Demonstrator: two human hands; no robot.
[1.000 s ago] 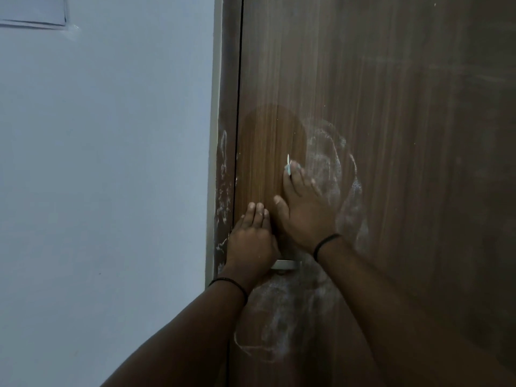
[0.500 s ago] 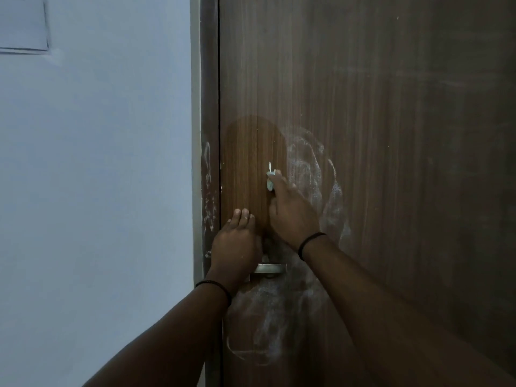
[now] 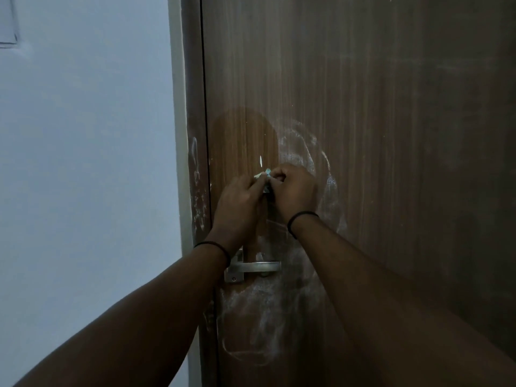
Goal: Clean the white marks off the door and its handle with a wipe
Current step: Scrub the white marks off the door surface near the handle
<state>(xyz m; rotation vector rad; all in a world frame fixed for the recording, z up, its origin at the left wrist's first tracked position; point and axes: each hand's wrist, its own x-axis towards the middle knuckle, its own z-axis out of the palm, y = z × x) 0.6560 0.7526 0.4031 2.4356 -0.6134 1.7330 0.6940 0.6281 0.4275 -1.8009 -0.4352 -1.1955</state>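
A brown wooden door (image 3: 377,135) fills the right of the view, smeared with white marks (image 3: 321,160) in an arc to the right of my hands and below the handle. A darker wiped patch (image 3: 243,141) sits above my hands, with one small white fleck in it. The metal lever handle (image 3: 259,266) is below my wrists. My left hand (image 3: 240,202) and my right hand (image 3: 293,191) meet in front of the door, and both pinch a small crumpled pale wipe (image 3: 264,175) between their fingertips.
The brown door frame (image 3: 195,163) runs down the door's left edge and carries white specks. A pale blue-grey wall (image 3: 83,163) takes up the left, with the corner of a sheet of paper (image 3: 7,32) at its top left.
My left hand has risen from the handle area to meet my right hand. My right hand has come off the door surface, and both now hold the wipe. The handle is uncovered.
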